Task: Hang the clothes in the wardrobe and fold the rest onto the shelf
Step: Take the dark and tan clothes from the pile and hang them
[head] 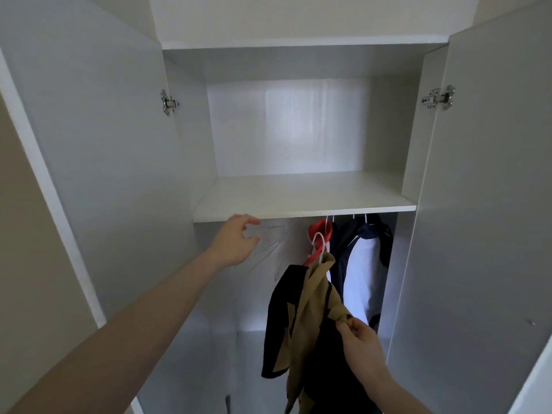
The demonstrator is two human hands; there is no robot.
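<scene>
An open white wardrobe fills the head view, with a bare shelf (301, 195) across its middle. Below the shelf hang a red garment (321, 231) and a navy-and-white garment (363, 264) on white hangers. A tan-and-black garment (301, 324) on a white hanger (319, 246) hangs lower, in front of them. My right hand (361, 345) pinches its tan fabric at the lower right. My left hand (237, 240) is raised just under the shelf's front edge, left of the clothes, fingers curled apart and holding nothing. The rail is hidden behind the shelf.
Both wardrobe doors stand open, the left door (98, 144) and the right door (490, 174), each with a metal hinge (169, 102). An upper board (304, 44) closes the shelf compartment. The hanging space left of the clothes has nothing in it.
</scene>
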